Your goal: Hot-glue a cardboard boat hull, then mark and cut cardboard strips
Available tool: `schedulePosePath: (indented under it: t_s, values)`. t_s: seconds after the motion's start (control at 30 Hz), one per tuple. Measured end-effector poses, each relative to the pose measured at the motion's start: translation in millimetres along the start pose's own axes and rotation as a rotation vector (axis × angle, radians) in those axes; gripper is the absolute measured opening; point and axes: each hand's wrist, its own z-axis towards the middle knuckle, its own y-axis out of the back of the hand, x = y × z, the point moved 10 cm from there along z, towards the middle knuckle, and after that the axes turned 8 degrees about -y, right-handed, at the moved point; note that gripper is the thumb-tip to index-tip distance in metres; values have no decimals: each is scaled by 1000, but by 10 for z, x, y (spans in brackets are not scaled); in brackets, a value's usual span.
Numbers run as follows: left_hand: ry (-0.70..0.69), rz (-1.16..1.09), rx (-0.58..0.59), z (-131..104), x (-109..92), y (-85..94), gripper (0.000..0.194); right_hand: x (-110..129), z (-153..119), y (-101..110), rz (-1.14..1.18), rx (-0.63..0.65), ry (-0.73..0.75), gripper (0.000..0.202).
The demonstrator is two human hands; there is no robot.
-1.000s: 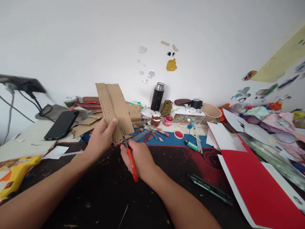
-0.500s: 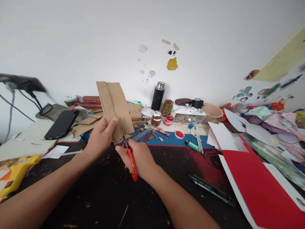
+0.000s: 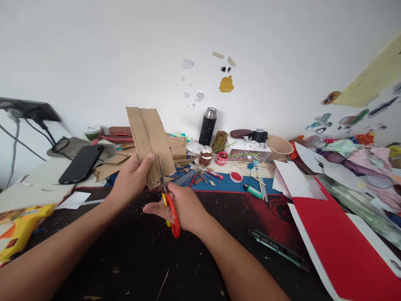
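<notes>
My left hand [image 3: 133,173] grips a piece of brown cardboard [image 3: 158,136] by its lower left side, thumb on the front face. The cardboard stands nearly upright, with a fold line and small staple-like marks down its left strip. My right hand [image 3: 180,207] holds scissors [image 3: 174,217] with red and yellow handles. Their blades point upward across the lower right part of the cardboard, and one blade shows in front of it. The thumb of my right hand is stretched out to the left, away from the fingers.
On the dark mat lies a cutter knife [image 3: 277,248]. A yellow glue gun [image 3: 26,228] and black phone [image 3: 81,164] are at left. Behind stand a black flask [image 3: 208,126] and paint jars [image 3: 206,156]. Red card [image 3: 347,246] and papers cover the right.
The thumb of my right hand has swung out to the left, and more of the yellow handle shows. The cardboard has shifted very slightly left.
</notes>
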Motion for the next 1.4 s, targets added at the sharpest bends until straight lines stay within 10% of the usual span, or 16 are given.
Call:
schedulePosePath:
  t_s: [1.4]
  values:
    - [31,-6,35,-39,18,-62,65,-18,-27,-21,164,24,-8,47]
